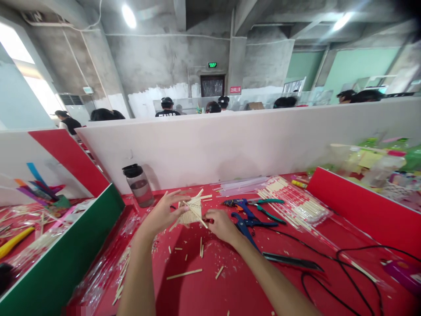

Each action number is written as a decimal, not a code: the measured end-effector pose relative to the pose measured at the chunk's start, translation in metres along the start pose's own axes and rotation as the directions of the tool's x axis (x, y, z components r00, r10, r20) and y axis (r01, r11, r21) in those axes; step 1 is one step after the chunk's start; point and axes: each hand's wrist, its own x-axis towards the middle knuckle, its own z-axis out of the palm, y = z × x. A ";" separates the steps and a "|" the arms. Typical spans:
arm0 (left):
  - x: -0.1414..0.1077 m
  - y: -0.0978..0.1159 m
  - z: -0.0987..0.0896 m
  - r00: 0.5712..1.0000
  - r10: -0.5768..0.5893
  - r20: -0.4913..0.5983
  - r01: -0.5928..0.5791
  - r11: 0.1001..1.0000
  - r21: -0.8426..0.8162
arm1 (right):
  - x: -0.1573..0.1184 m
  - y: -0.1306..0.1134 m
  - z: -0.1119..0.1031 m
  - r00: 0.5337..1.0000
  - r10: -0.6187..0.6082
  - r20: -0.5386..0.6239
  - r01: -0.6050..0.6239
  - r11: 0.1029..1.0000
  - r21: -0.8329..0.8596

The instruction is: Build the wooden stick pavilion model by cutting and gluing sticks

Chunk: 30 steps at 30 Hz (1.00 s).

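A small structure of pale wooden sticks (191, 212) stands on the red tabletop in front of me, with one loose-looking stick slanting across its front. My left hand (165, 211) is at its left side, fingers spread, thumb and fingertips touching or close to the sticks. My right hand (219, 223) is at its right side with the fingers curled together; a small dark and red thing shows at the fingertips, too small to name. Short cut sticks (184, 274) and crumbs lie on the table below the hands.
Blue-handled pliers (245, 226) and green-handled pliers (271, 210) lie right of my right hand, near a black cutter (292, 261) and cables. Bundled sticks (296, 199) lie behind them. A water bottle (140, 186) stands back left. Green and red dividers flank the table; people sit beyond the white partition (204, 149).
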 end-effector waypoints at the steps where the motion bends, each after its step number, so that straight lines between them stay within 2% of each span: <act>1: 0.000 -0.001 0.000 1.000 0.000 0.004 0.000 1.000 0.023 | 0.000 0.000 0.001 1.000 -0.001 0.011 0.001 1.000 0.011; 5: 0.004 -0.005 0.003 0.999 0.038 0.005 -0.038 0.993 0.109 | 0.002 0.002 0.005 0.999 0.006 0.037 -0.005 1.000 -0.002; 10: 0.014 -0.001 0.012 0.997 0.056 -0.054 -0.044 0.978 0.202 | 0.001 0.002 0.003 0.996 0.085 0.004 -0.085 0.996 -0.003; 15: 0.019 0.009 0.023 0.994 0.011 -0.109 0.031 0.924 0.381 | 0.002 0.001 -0.018 0.989 0.149 -0.013 -0.145 0.976 0.160; 18: 0.018 0.013 0.025 0.990 -0.008 -0.141 0.070 0.893 0.444 | 0.005 -0.002 -0.034 0.981 0.195 -0.002 -0.191 0.962 0.197; 24: 0.018 0.017 0.026 0.989 -0.044 -0.139 0.108 0.863 0.493 | 0.009 -0.019 -0.053 0.985 0.154 -0.073 -0.147 0.985 0.088; 30: 0.018 0.018 0.027 0.990 -0.052 -0.133 0.112 0.859 0.500 | 0.009 -0.027 -0.051 0.993 0.074 -0.093 -0.076 0.997 -0.021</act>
